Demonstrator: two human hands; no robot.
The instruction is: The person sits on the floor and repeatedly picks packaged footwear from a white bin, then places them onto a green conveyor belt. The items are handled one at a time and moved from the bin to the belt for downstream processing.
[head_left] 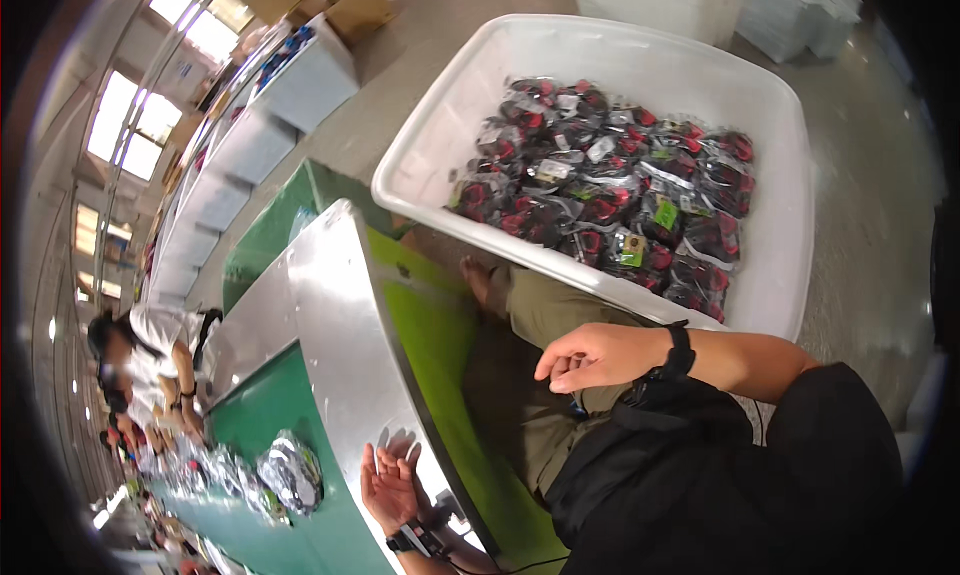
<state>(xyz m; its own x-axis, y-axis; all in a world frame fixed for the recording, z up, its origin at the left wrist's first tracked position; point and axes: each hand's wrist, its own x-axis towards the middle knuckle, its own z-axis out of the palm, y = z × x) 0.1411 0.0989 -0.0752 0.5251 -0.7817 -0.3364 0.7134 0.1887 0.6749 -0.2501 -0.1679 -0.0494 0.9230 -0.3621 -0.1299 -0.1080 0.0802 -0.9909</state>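
My left hand (390,488) is over the metal edge (345,375) of a green-topped work table, palm turned up. Its fingers are loosely bent and apart, with nothing in them. My right hand (598,357) hovers above my lap, between the table and a large white plastic tub (760,85). The fingers hang half curled, and no object shows in them. Inside the tub lie many clear-bagged black-and-red items (610,205), some with green labels; their exact kind is hard to tell. A clear plastic-wrapped grey bundle (290,472) sits on the green surface, left of my left hand.
More plastic-wrapped packages (195,470) trail along the green surface (270,395). People in white shirts (165,335) stand at the table's far left. A green bin (300,200) stands behind it. White tubs (255,140) line the left, with cardboard boxes (355,13) behind.
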